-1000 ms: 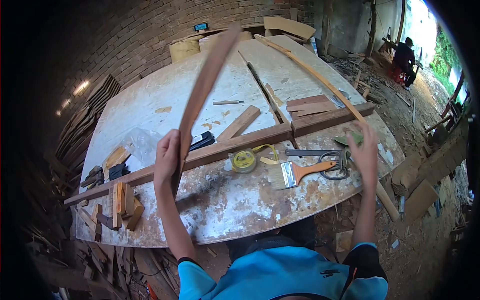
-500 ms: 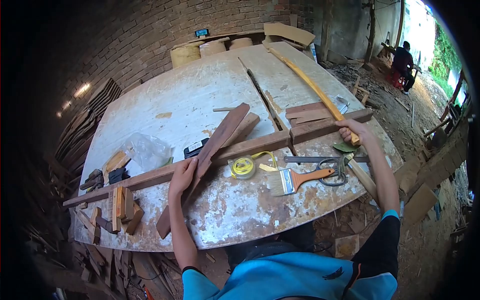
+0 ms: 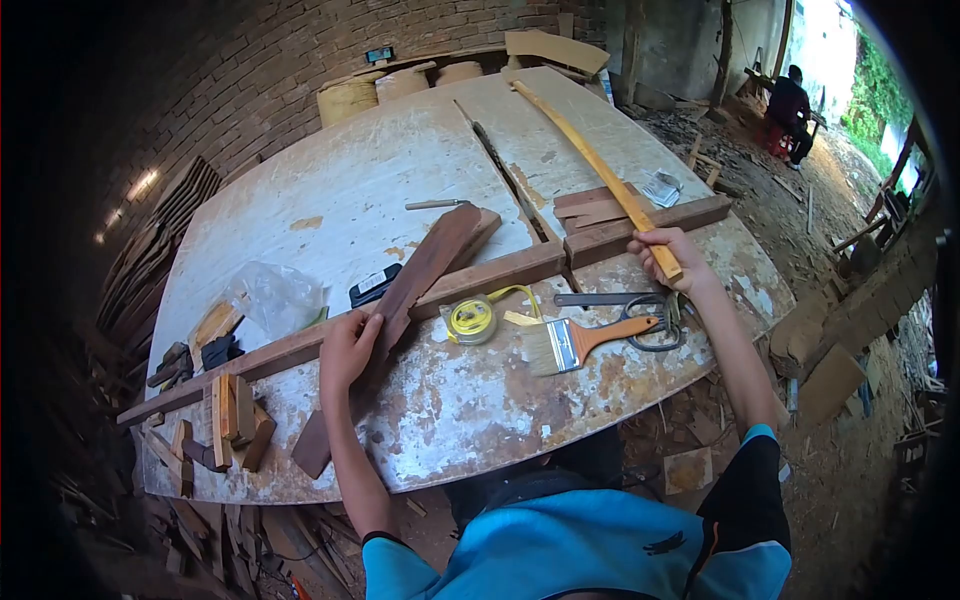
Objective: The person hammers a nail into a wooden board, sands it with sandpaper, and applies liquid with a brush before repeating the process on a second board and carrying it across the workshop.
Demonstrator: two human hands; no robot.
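My left hand (image 3: pixel 348 350) is closed on the edge of a dark reddish board (image 3: pixel 425 265). The board slants across a long wooden rail (image 3: pixel 500 277), and its lower end lies behind my left forearm. My right hand (image 3: pixel 668 256) grips the near end of a long, slightly curved yellow wooden stick (image 3: pixel 585 150), which points away over the table. Below that hand lie black-handled scissors (image 3: pixel 658 335) and a paintbrush (image 3: pixel 575 345) with an orange handle. A yellow tape measure (image 3: pixel 470 320) rests between my hands, its tape partly pulled out.
The worn table (image 3: pixel 450 430) has a long slot (image 3: pixel 505 175). A plastic bag (image 3: pixel 275 298), a black case (image 3: pixel 374 285) and small wood blocks (image 3: pixel 238 415) lie at the left. Short boards (image 3: pixel 600 208) lie beyond the rail. A seated person (image 3: pixel 790 110) is far right.
My right hand has moved left and slightly up with the yellow stick. The green leaf and pale stick near my right forearm no longer show. The view has shifted a little; my left hand keeps its hold.
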